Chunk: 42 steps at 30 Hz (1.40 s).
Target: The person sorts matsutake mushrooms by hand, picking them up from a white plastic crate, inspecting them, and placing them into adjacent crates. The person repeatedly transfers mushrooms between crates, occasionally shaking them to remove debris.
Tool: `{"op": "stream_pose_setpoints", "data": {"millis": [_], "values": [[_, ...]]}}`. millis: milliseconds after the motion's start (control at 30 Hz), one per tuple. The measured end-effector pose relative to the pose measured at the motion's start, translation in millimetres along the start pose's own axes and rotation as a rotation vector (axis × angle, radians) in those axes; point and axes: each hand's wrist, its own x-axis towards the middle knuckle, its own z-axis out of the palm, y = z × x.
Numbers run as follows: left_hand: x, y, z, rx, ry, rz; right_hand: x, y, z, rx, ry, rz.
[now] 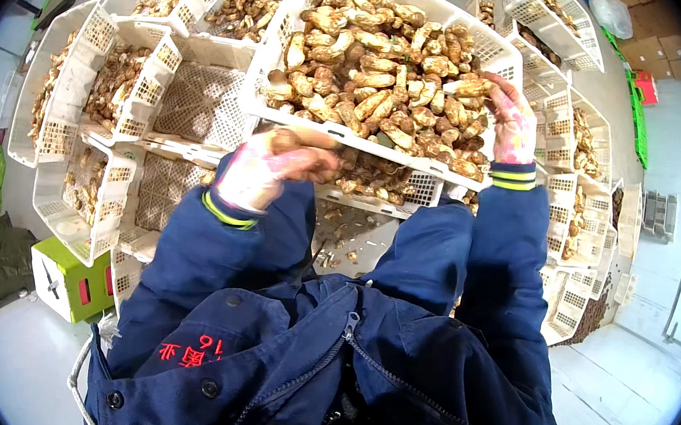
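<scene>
A white plastic crate (349, 131) heaped with mushrooms (385, 80) stands before me; they have thick pale stems and brown, soil-stained skins. At its right side, my right hand (513, 122) grips one mushroom (469, 88), its pale end pointing left over the heap. Near the crate's front left corner is my left hand (280, 166), blurred, with fingers curled towards the right. A brownish shape shows at those fingers, but blur hides whether it is a mushroom. Beneath the front rim, a lower crate (366, 204) holds more mushrooms (375, 182).
White mesh crates with mushrooms stand on the left (121, 80) and right (591, 139). Two left-hand crates (203, 101) show mostly bare mesh bottoms. A green-and-white box (69, 280) sits at lower left. Scraps (336, 255) litter the floor between my knees. Cardboard boxes (662, 50) lie far right.
</scene>
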Motion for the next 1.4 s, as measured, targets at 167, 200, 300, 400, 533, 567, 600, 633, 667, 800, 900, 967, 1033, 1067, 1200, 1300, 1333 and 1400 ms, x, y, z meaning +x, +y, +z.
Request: {"op": "stream_pose_setpoints", "data": {"millis": [167,200,300,400,533,567,600,633,667,800,900,967,1033,1067,1200,1300,1333,1400], "values": [[36,-36,81,-0.494,-0.242,0.067,-86,-46,58,0.154,-0.039,-0.095],[37,-38,87,-0.604,-0.246,0.081,-103,-53,67,0.103,-0.028,-0.145],[36,-28,88,-0.538,-0.183,0.116,-124,-42,74,-0.432,0.001,-0.532],[33,-31,79,-0.493,-0.067,0.086,-133,-42,79,-0.593,-0.137,-0.654],[33,-38,63,-0.323,-0.081,0.178,-134,-36,80,-0.475,-0.060,-0.456],[31,-36,60,-0.275,-0.046,0.203,-131,-39,79,-0.477,-0.041,-0.377],[30,-35,56,-0.227,-0.008,0.229,-123,-36,70,-0.560,-0.065,-0.463],[31,-35,45,-0.190,-0.030,0.334,-120,-29,62,-0.574,-0.047,-0.422],[27,-19,34,-0.125,0.012,0.200,-117,-21,53,-0.580,-0.030,-0.379],[16,-20,-92,-0.077,0.350,0.515,-106,10,24,-0.645,0.010,-0.263],[-18,-41,-193,-0.366,0.865,0.257,-93,52,17,-0.803,-0.077,-0.315],[-47,-63,-282,-0.477,1.015,0.291,-89,72,29,-0.930,-0.101,-0.327],[-45,-16,-291,-0.489,1.070,0.322,-93,63,37,-0.963,-0.045,-0.306],[-47,6,-295,-0.499,1.103,0.340,-92,70,32,-1.045,-0.002,-0.356],[-65,-9,-299,-0.181,0.901,0.370,-85,81,25,-1.037,-0.059,-0.371],[-96,-81,-267,-0.218,0.586,0.226,-83,79,24,-1.032,-0.081,-0.303],[-107,-88,-229,-0.012,0.747,0.025,-83,83,18,-1.032,-0.091,-0.315],[-140,-186,-234,0.067,0.663,-0.003,-85,80,25,-1.053,-0.076,-0.266]]}}
